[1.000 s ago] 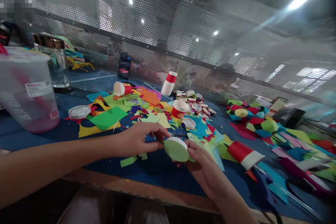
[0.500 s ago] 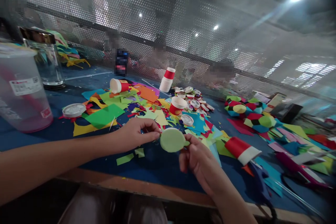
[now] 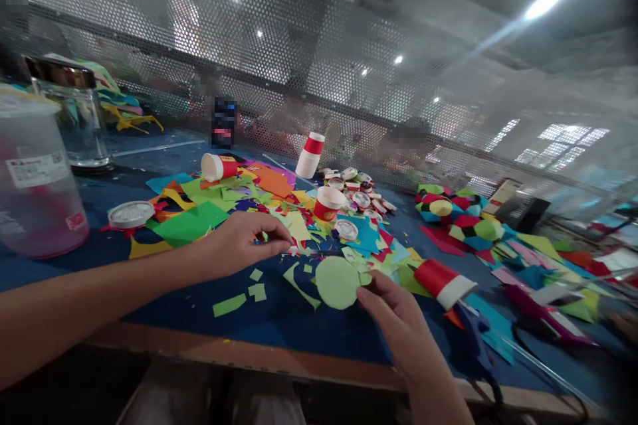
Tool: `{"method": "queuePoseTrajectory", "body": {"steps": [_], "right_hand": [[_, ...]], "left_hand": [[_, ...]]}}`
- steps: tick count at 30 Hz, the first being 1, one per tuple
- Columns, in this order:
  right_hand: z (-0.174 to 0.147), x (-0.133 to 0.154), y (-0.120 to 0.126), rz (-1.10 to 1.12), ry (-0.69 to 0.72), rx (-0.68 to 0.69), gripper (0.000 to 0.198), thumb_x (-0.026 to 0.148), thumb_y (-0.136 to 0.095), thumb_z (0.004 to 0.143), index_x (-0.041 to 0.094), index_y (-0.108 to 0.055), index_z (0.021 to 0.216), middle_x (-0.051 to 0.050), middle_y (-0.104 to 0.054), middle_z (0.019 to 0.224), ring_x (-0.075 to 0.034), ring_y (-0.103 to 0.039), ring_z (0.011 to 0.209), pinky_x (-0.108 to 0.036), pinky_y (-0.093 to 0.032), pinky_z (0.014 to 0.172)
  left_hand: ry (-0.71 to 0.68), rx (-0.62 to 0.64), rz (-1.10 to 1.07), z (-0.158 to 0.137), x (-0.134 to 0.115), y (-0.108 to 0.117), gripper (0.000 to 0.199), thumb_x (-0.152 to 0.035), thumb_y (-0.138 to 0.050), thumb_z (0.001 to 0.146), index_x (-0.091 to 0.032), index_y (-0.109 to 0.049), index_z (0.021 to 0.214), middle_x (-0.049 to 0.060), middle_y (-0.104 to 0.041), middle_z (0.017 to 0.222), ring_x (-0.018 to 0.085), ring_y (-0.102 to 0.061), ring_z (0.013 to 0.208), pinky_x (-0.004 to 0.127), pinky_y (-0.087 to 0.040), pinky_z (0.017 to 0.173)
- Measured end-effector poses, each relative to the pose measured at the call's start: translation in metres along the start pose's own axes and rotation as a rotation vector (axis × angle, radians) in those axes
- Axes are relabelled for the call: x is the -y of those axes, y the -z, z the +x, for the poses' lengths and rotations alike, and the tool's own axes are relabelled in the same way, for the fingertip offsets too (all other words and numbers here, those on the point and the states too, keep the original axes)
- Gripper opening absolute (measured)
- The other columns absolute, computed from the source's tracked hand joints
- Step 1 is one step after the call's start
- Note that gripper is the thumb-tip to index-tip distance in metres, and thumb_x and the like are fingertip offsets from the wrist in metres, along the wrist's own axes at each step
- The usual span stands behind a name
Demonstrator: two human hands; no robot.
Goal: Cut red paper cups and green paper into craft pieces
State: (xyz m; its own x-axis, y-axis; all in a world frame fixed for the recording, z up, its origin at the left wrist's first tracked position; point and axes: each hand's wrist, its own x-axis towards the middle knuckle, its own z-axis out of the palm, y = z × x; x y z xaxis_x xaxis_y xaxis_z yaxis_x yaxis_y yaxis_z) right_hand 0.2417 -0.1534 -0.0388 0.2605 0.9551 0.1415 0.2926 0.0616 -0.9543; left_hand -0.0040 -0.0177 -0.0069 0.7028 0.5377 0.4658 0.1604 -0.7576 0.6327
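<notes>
A light green paper circle (image 3: pixel 337 283) faces up near the table's front, its right edge at the pinched thumb and fingers of my right hand (image 3: pixel 399 315). By those fingertips sticks out a small green paper piece (image 3: pixel 366 277). My left hand (image 3: pixel 244 246) is closed in a pinch just up and left of the circle. Something small and whitish shows at its fingertips, too blurred to name. A curved green paper scrap (image 3: pixel 303 285) lies left of the circle, and small green offcuts (image 3: pixel 257 292) are below my left hand.
Coloured paper scraps cover the table's middle, with a red and white paper cup (image 3: pixel 329 203) among them. Cup slices (image 3: pixel 361 199) are piled behind. A tipped cup (image 3: pixel 443 282) and a blue glue gun (image 3: pixel 473 329) lie right. A plastic cup (image 3: pixel 42 179) stands left.
My hands have moved apart. The green circle, earlier a rimmed disc between both hands, is now a flat sheet at my right hand. The curved green scrap has come into view beside it.
</notes>
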Motion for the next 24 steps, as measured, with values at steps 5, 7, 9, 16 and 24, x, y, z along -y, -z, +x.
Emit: {"method": "queuePoseTrajectory", "body": {"steps": [5, 7, 9, 16, 24], "right_hand": [[-0.018, 0.002, -0.011, -0.110, 0.041, -0.012, 0.023, 0.038, -0.065, 0.081, 0.018, -0.063, 0.070, 0.001, -0.056, 0.065, -0.017, -0.048, 0.066, -0.027, -0.036, 0.060], [-0.025, 0.005, -0.022, -0.093, 0.063, -0.013, 0.023, 0.040, -0.062, 0.083, 0.018, -0.063, 0.073, 0.000, -0.059, 0.068, -0.018, -0.050, 0.069, -0.027, -0.039, 0.063], [-0.030, 0.008, -0.032, -0.016, 0.062, -0.006, 0.024, 0.041, -0.060, 0.085, 0.019, -0.064, 0.077, -0.001, -0.060, 0.070, -0.018, -0.052, 0.069, -0.027, -0.041, 0.064], [-0.028, 0.002, -0.053, 0.368, -0.005, -0.119, 0.023, 0.033, -0.074, 0.075, 0.018, -0.062, 0.063, 0.004, -0.050, 0.057, -0.012, -0.043, 0.058, -0.022, -0.036, 0.054], [-0.022, 0.002, -0.056, 0.584, -0.026, -0.314, 0.022, 0.039, -0.078, 0.069, 0.019, -0.068, 0.068, 0.000, -0.065, 0.066, -0.016, -0.058, 0.060, -0.028, -0.049, 0.056]], "left_hand": [[-0.327, -0.032, 0.142, -0.007, -0.008, -0.013, 0.015, -0.030, -0.061, 0.093, -0.025, -0.075, 0.096, 0.004, -0.068, 0.092, 0.017, -0.060, 0.086, 0.029, -0.045, 0.080], [-0.415, -0.022, 0.191, -0.009, -0.013, -0.023, 0.014, -0.033, -0.063, 0.092, -0.026, -0.074, 0.098, 0.004, -0.067, 0.092, 0.018, -0.059, 0.087, 0.031, -0.044, 0.083], [-0.453, -0.016, 0.240, -0.008, -0.018, -0.030, 0.014, -0.035, -0.065, 0.092, -0.025, -0.073, 0.096, 0.004, -0.065, 0.092, 0.018, -0.058, 0.087, 0.032, -0.044, 0.082], [-0.484, 0.048, 0.413, 0.001, -0.029, -0.040, 0.019, -0.023, -0.051, 0.097, -0.017, -0.065, 0.085, 0.006, -0.061, 0.087, 0.021, -0.053, 0.085, 0.034, -0.045, 0.082], [-0.397, -0.012, 0.448, 0.015, -0.031, -0.016, 0.019, -0.014, -0.041, 0.096, -0.017, -0.053, 0.083, 0.007, -0.059, 0.088, 0.022, -0.051, 0.084, 0.036, -0.045, 0.081]]}}
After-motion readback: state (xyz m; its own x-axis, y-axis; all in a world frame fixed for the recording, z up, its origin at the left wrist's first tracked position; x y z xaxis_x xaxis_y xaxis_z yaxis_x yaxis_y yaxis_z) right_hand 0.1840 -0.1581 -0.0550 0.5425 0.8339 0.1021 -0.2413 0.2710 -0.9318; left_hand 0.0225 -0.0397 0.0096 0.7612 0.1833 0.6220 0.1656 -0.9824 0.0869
